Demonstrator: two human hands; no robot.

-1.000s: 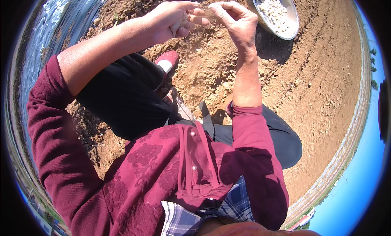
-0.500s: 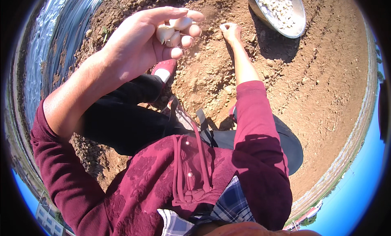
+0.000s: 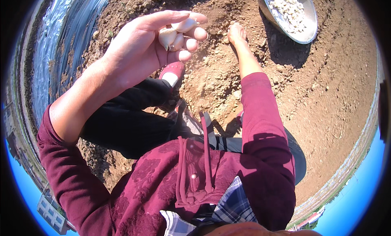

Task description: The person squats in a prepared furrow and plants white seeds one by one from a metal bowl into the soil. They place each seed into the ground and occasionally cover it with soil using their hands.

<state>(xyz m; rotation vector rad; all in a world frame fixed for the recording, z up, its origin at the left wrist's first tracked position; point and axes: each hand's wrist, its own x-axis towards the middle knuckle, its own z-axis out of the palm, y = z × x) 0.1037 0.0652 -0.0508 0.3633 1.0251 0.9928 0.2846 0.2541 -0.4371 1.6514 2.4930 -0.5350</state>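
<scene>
no text, label, brand, number or sign can be read, no lettering is seen on the metal bowl (image 3: 311,24) or the maroon top (image 3: 150,171), the far building (image 3: 52,214) being shown too small for reading

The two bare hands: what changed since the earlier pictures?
The bare right hand has gone from beside the bare left hand down to the crumbly brown soil. The left hand has turned its palm into view, still holding pale rounded garlic cloves. The rounded grey metal bowl stays on the soil.
</scene>
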